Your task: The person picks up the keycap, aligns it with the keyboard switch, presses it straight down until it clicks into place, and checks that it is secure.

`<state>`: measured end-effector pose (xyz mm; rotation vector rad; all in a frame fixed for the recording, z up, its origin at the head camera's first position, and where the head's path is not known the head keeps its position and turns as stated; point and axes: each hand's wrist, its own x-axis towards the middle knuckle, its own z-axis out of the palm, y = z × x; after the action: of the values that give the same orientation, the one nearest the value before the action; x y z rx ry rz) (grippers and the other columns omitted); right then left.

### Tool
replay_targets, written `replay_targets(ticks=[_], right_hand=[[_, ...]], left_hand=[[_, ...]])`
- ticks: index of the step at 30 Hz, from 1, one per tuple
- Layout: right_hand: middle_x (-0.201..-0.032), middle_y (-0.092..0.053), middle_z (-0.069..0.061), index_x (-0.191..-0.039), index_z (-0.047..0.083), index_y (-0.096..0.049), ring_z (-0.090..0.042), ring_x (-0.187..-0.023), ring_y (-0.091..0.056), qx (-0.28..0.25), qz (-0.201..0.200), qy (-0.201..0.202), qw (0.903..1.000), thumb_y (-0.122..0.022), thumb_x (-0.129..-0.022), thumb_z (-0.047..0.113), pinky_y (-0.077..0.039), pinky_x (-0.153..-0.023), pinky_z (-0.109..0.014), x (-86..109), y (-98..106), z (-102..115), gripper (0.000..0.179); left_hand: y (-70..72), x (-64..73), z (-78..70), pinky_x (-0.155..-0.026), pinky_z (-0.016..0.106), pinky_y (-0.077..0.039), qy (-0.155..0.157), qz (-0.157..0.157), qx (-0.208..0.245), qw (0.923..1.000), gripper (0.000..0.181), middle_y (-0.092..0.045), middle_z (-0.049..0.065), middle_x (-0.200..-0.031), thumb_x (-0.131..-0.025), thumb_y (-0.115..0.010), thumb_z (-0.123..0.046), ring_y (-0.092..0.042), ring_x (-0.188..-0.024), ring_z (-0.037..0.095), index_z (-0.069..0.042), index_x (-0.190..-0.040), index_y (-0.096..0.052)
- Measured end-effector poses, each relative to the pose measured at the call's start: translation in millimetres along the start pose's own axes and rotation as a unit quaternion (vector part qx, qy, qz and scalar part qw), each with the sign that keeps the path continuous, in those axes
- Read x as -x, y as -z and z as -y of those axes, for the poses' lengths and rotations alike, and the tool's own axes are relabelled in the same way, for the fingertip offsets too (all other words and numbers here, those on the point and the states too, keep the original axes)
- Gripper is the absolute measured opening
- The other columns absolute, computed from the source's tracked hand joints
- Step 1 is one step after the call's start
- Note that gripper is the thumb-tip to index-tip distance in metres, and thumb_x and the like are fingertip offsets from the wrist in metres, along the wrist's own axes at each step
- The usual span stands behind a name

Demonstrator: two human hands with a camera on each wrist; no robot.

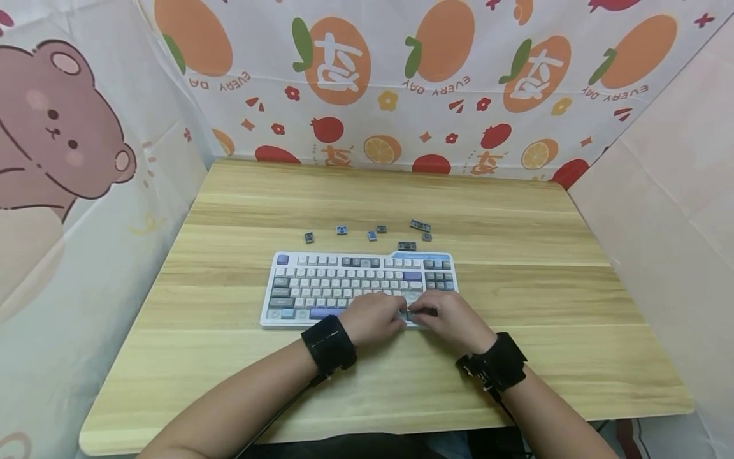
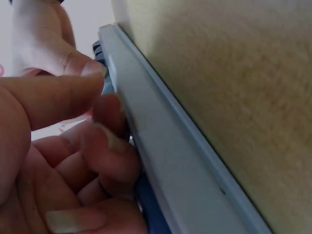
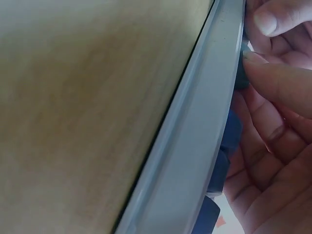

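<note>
A white keyboard [image 1: 321,291] with white, grey, blue and purple keycaps lies on the table. At its front right part my two hands meet. My right hand [image 1: 450,313] pinches a dark keycap [image 3: 241,73] at the front edge, the thumb against its near side. Close beside it, my left hand [image 1: 374,317] rests over the bottom row with bent fingers. In the left wrist view, the left thumb [image 2: 63,100] and curled fingers [image 2: 109,151] lie against the keyboard's front edge. Whether they hold a keycap is hidden.
Several loose dark keycaps lie behind the keyboard, among them a long keycap [image 1: 420,225], another by the back edge [image 1: 407,246] and a small keycap [image 1: 309,238] to the left. The wooden table [image 1: 229,357] meets printed cloth [image 1: 395,121] at the back.
</note>
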<state>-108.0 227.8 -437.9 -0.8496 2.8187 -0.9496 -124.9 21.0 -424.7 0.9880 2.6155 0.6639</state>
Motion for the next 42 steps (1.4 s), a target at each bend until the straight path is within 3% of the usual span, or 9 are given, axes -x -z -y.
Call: replay_targets(ticks=[5, 12, 21, 31, 36, 42], right_hand=[[-0.096, -0.073, 0.008, -0.104, 0.017, -0.076, -0.002, -0.089, -0.066, -0.012, 0.004, -0.026, 0.9996, -0.077, -0.085, 0.011, -0.055, -0.078, -0.023, 1.9, -1.2, 1.8, 0.02], [-0.1, -0.072, 0.008, -0.109, 0.018, -0.073, -0.002, -0.09, -0.067, -0.035, 0.0, -0.051, 0.9981, -0.076, -0.085, 0.011, -0.055, -0.081, -0.024, 3.5, -2.5, 2.2, 0.026], [-0.098, -0.072, 0.01, -0.102, 0.019, -0.075, -0.003, -0.091, -0.065, -0.058, -0.03, -0.04, 0.997, -0.078, -0.083, 0.012, -0.055, -0.079, -0.026, 3.3, -4.4, 1.7, 0.021], [-0.094, -0.073, 0.012, -0.095, 0.02, -0.077, -0.002, -0.089, -0.065, -0.036, -0.002, 0.009, 0.9993, -0.076, -0.085, 0.013, -0.054, -0.079, -0.023, 0.6, -5.7, -1.0, 0.012], [-0.095, -0.073, 0.012, -0.098, 0.02, -0.077, -0.002, -0.09, -0.065, -0.027, -0.006, 0.001, 0.9996, -0.076, -0.085, 0.013, -0.054, -0.08, -0.023, 0.3, -4.3, -3.0, 0.015], [-0.101, -0.073, 0.008, -0.103, 0.019, -0.076, -0.007, -0.097, -0.067, -0.034, -0.022, -0.029, 0.9988, -0.075, -0.085, 0.013, -0.055, -0.084, -0.027, 0.0, -2.0, -5.1, 0.019]], left_hand=[[-3.9, -0.9, -0.9, -0.068, 0.03, -0.05, 0.013, -0.013, -0.005, 0.9998, 0.012, -0.072, -0.002, -0.087, -0.088, -0.069, -0.021, -0.065, -0.075, 0.014, -0.015, -0.098, -0.072], [-7.2, 0.9, -0.4, -0.072, 0.032, -0.052, 0.02, -0.016, -0.001, 0.9997, 0.017, -0.074, 0.0, -0.094, -0.088, -0.069, -0.021, -0.068, -0.082, 0.016, -0.014, -0.103, -0.073], [-8.5, 2.0, -0.8, -0.071, 0.033, -0.052, 0.026, -0.024, 0.0, 0.9994, 0.017, -0.074, 0.002, -0.094, -0.089, -0.069, -0.022, -0.068, -0.083, 0.018, -0.012, -0.102, -0.073], [-9.6, 2.2, 0.5, -0.061, 0.027, -0.045, 0.032, -0.032, 0.028, 0.9986, 0.018, -0.07, -0.001, -0.087, -0.089, -0.069, -0.021, -0.057, -0.069, 0.01, -0.014, -0.105, -0.068], [-8.1, 0.7, 1.0, -0.059, 0.026, -0.043, 0.025, -0.033, 0.024, 0.9989, 0.014, -0.068, -0.004, -0.082, -0.089, -0.068, -0.02, -0.056, -0.066, 0.009, -0.015, -0.102, -0.07], [-5.7, -1.8, 2.1, -0.059, 0.026, -0.044, 0.03, -0.025, 0.031, 0.9987, 0.022, -0.068, -0.004, -0.083, -0.089, -0.07, -0.023, -0.057, -0.067, 0.009, -0.014, -0.109, -0.069]])
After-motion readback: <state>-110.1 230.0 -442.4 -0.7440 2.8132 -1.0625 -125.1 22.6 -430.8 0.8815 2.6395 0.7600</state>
